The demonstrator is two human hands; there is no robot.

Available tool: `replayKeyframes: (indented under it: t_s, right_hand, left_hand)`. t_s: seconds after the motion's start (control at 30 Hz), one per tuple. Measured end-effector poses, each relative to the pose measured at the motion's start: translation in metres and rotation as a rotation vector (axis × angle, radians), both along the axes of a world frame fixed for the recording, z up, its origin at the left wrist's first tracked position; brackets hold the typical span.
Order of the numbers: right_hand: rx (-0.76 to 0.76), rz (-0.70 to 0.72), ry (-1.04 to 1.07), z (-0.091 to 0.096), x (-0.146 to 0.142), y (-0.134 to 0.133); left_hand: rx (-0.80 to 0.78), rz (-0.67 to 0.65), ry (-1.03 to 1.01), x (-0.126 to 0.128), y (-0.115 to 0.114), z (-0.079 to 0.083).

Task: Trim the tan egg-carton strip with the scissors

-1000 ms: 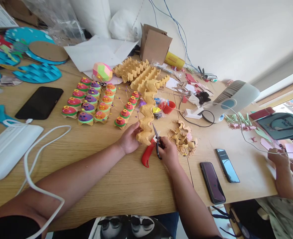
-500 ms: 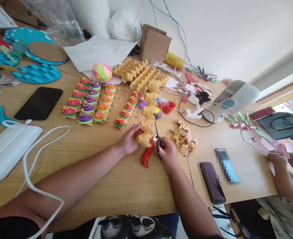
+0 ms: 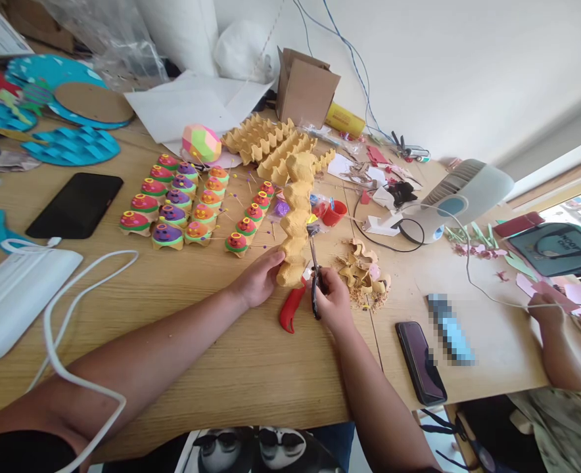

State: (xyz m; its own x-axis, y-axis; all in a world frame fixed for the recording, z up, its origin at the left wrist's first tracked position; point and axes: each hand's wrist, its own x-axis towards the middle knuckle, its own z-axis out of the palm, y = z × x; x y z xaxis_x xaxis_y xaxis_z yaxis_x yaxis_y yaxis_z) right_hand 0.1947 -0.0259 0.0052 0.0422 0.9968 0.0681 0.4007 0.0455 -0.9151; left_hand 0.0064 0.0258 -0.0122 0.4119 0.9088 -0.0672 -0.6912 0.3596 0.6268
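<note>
My left hand [image 3: 261,279] grips the near end of a tan egg-carton strip [image 3: 296,217], which points away from me above the table. Its fingers are partly hidden behind the strip. In my right hand [image 3: 334,299] is a pair of black-handled scissors [image 3: 316,289], blades pointing up and away, just right of the strip. Beneath, between both hands, a red-handled tool [image 3: 293,307] lies on the wood. Left of the strip stand painted egg-carton caterpillars [image 3: 204,210] in rows, with smiling faces. Pins with coloured heads are scattered among them.
Carton scraps [image 3: 362,276] lie right of my hands. Uncut carton pieces [image 3: 261,144] and a cardboard box [image 3: 307,85] sit behind. A fan [image 3: 463,197], a phone [image 3: 421,361] and another person's hands [image 3: 549,312] are on the right; a white cable [image 3: 56,341] crosses my left forearm.
My left hand has turned the carton strip, so more of its rounded outer side shows. The scissors have hardly moved. At the right, the other person's hands have shifted with the pink paper.
</note>
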Motion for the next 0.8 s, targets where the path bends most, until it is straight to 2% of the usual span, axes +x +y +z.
replayKeyframes:
  t_s: [0.33,0.8]
  right_hand:
    - [0.039,0.009,-0.235,-0.0028,0.002,-0.0013]
    - [0.016,-0.095,-0.357,-0.0071,0.0035,-0.0019]
  left_hand:
    - [0.019,0.04,0.017,0.0004,0.0019,0.0025]
    - [0.036,0.023,0.032,0.0023,-0.0009,0.0022]
